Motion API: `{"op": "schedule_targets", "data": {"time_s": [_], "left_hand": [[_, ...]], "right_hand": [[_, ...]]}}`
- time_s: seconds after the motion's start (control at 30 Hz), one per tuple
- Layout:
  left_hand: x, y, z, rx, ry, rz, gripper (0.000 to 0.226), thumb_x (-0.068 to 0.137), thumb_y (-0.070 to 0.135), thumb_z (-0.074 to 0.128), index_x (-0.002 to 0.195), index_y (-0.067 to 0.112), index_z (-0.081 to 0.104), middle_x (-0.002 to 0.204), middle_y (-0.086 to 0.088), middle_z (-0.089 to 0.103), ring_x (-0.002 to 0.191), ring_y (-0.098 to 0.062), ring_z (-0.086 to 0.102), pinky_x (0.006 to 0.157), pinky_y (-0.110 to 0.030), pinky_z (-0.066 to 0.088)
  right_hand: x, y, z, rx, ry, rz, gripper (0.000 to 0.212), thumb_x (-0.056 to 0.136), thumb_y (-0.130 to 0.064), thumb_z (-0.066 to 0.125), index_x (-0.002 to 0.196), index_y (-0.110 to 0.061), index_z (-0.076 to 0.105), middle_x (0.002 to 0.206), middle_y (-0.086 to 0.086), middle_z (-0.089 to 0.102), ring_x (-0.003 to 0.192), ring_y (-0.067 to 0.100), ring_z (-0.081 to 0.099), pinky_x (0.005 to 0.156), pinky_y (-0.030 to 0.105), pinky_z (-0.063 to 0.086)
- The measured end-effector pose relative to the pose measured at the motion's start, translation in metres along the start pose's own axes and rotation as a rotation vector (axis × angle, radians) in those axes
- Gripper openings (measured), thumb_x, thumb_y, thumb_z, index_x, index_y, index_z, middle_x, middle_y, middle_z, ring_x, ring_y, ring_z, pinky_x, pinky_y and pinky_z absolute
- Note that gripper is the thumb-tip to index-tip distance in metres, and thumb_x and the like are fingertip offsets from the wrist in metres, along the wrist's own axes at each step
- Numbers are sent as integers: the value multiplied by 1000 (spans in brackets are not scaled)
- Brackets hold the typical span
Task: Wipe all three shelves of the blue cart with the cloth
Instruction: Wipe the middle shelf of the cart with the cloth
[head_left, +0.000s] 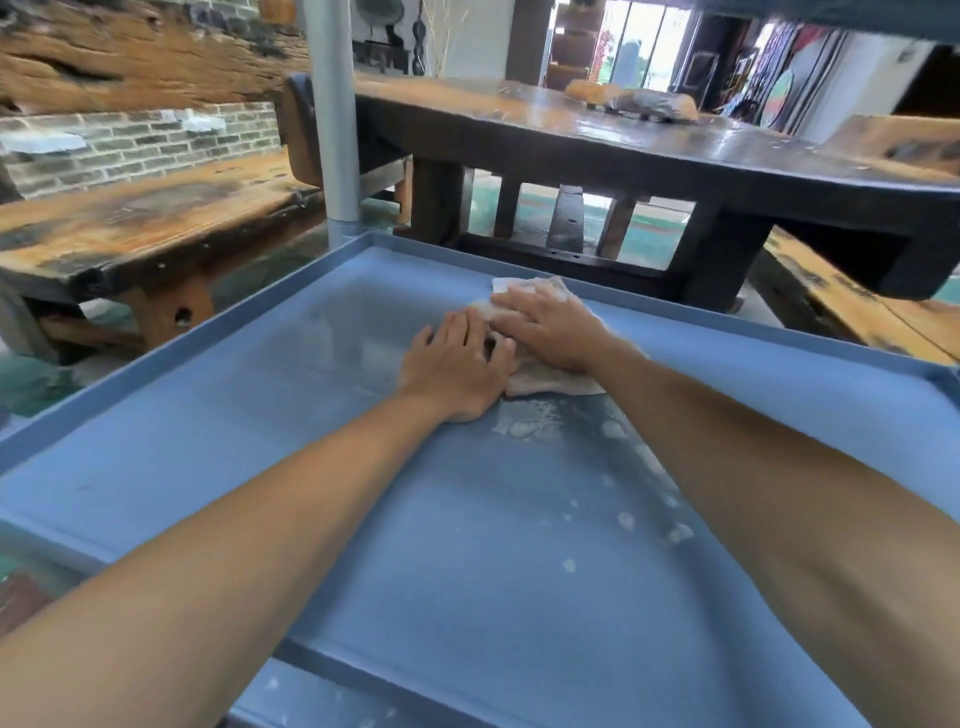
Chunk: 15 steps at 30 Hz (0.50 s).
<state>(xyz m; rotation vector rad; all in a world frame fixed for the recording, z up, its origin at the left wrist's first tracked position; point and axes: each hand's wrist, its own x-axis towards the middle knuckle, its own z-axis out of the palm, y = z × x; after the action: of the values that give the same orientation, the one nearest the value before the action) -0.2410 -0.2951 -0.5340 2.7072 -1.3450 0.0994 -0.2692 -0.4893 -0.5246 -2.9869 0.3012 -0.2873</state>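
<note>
A blue cart shelf with a raised rim fills the lower view. A pale cloth lies flat on its far half. My right hand presses on the cloth with straight fingers. My left hand lies flat beside it, its fingers touching the cloth's left edge. White powdery smears and spots streak the shelf just behind the cloth and run toward my right forearm. A lower blue shelf shows at the bottom edge, also speckled white. An upper shelf's underside crosses the top right.
A grey cart post rises from the shelf's far left corner. Beyond stand a dark wooden table, a wooden bench at left and another bench at right.
</note>
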Motion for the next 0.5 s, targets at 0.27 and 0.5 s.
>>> {"op": "schedule_targets", "data": {"time_s": [0.27,0.5], "left_hand": [[5,-3,3,-10,-31,-8,63,102,43,8,157,13,-2,165,-6,-11,152,-26,-4,121,-45,9],[11,-9,9,33,-34,17,57,100,51,10,155,39,1,165,7,-3,150,-30,7,119,-48,13]], "right_hand": [[-10,14,-5,6,-11,120,62,101,-64,31,158,-39,40,168,-7,32,157,22,21,127,43,14],[-40,57,-17,-5,-28,165,61,103,-59,30,159,-37,37,170,-13,28,158,16,17,129,41,12]]}}
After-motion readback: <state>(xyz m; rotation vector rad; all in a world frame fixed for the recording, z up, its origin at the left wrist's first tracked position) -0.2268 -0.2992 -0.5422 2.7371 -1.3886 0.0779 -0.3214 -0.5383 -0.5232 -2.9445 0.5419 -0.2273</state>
